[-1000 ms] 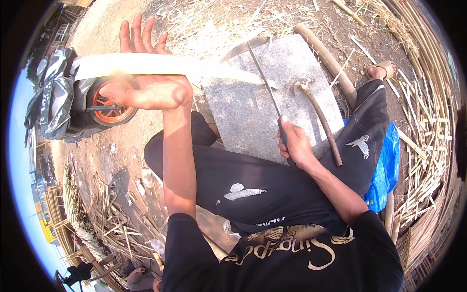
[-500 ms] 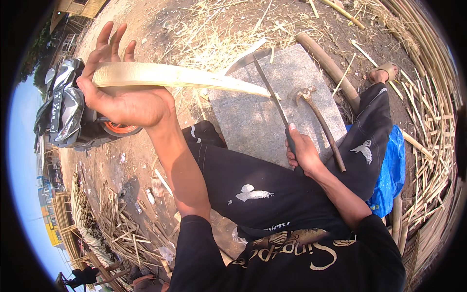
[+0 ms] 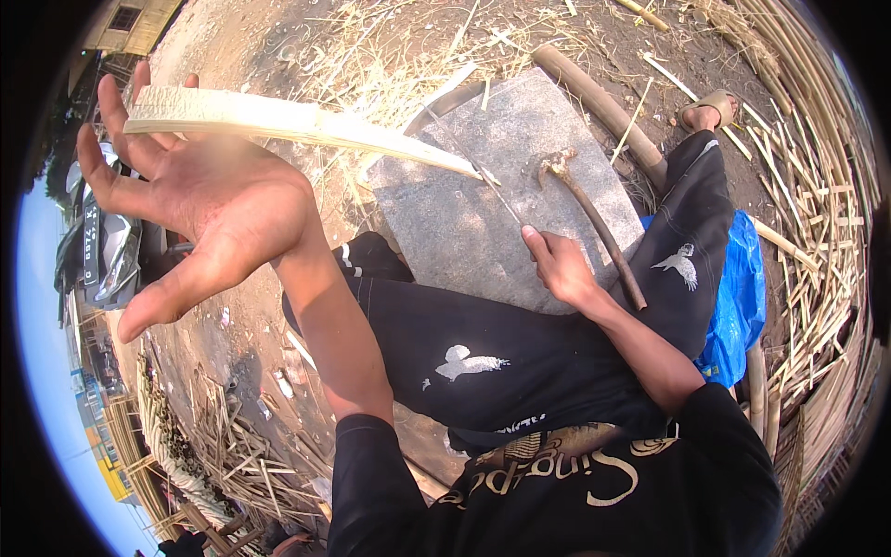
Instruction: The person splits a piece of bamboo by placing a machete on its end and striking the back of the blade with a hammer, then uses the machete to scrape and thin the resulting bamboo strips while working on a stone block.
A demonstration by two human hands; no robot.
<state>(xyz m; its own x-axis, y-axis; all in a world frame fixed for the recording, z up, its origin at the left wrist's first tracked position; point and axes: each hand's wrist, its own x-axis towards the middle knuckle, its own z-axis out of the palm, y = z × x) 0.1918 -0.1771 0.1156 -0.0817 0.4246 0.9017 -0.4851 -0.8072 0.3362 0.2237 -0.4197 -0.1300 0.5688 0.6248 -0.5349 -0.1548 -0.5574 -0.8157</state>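
Note:
My left hand (image 3: 204, 204) is raised at the left, fingers and thumb spread, palm facing up. A pale split bamboo strip (image 3: 269, 116) lies across its fingers without being gripped. The strip reaches right and narrows over a grey stone slab (image 3: 436, 223), where its thin tip meets the blade of a long knife (image 3: 478, 167). My right hand (image 3: 561, 265) is closed round that knife's handle, which is mostly hidden in the fist. To the right on the slab, a brown stick with a knobbed end (image 3: 594, 209) leans toward my leg.
A bamboo pole (image 3: 603, 116) lies along the slab's far right edge. Loose shavings (image 3: 371, 84) cover the ground beyond it. Blue plastic sheeting (image 3: 733, 306) is by my right leg, near piled bamboo strips (image 3: 817, 278). A motorcycle (image 3: 116, 232) is parked at the left.
My left hand has opened wider, with the thumb swung down and out. The strip has shifted left with it. The knife has turned, so its blade now looks thin, nearly edge-on.

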